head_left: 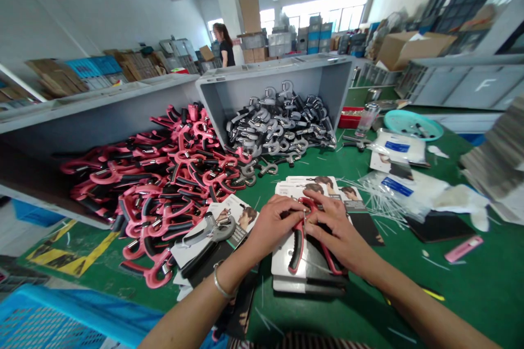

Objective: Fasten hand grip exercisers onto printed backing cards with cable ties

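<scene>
A red and black hand grip strengthener (296,251) lies on a stack of printed cards (282,262), its handles toward me. My left hand (278,222) is closed, thumb and fingertips pinching at the strengthener's spring end. From the other side my right hand (329,224) grips the same end, fingers bent over the red frame. Whether a thin tie is also between the fingertips, I cannot make out. Left of the stack, a grey strengthener (213,232) rests on more cards. White plastic ties (382,196) lie fanned out to the right.
Red strengtheners (180,174) spill from a tipped grey bin at left; grey ones (270,125) fill another bin (270,71) behind. At right are plastic bags (399,147), a turquoise plate (399,120) and a pink-handled tool (463,250). A blue crate (61,316) stands front left. A person (225,46) is in the background.
</scene>
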{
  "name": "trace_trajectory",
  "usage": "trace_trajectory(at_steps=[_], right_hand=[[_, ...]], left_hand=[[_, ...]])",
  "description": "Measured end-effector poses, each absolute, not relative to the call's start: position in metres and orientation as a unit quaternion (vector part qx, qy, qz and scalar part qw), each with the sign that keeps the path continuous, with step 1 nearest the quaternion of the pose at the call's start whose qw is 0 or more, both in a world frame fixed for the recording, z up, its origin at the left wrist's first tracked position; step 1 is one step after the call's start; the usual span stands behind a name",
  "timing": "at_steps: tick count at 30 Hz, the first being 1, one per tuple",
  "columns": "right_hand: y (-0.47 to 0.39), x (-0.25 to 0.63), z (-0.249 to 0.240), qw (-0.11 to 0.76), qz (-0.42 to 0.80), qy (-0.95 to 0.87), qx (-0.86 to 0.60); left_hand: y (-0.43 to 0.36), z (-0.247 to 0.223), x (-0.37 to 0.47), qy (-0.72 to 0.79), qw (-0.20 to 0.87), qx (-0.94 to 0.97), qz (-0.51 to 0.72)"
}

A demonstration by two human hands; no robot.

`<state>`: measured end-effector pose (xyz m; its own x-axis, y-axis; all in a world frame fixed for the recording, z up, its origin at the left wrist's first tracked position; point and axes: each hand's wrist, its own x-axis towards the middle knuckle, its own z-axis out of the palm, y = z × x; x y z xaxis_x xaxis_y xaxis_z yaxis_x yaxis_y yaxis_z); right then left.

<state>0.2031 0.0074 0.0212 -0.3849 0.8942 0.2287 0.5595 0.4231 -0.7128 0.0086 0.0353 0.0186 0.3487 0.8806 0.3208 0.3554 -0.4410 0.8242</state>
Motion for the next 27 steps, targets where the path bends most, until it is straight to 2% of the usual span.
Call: trace_trajectory(at_steps=[10,16,23,27], right_hand=[[0.008,0.202,0.02,0.321,0.283,-0.774,-0.466],[0.009,0.201,0.017,0.337,0.288,-0.765,-0.467],[0.01,0.195,0.013,0.381,0.267,-0.74,-0.486],[0.012,0.189,0.009,0.394,0.257,-0.735,-0.489]], left_hand=[[0.036,0.018,0.004,0.386,0.302,0.785,0.379],[0.035,0.04,-0.002,0.364,0.311,0.815,0.327],[0.007,0.049,0.017,0.378,0.132,0.845,0.354],[-0.023,0.027,0.024,0.318,0.059,0.9,0.292]])
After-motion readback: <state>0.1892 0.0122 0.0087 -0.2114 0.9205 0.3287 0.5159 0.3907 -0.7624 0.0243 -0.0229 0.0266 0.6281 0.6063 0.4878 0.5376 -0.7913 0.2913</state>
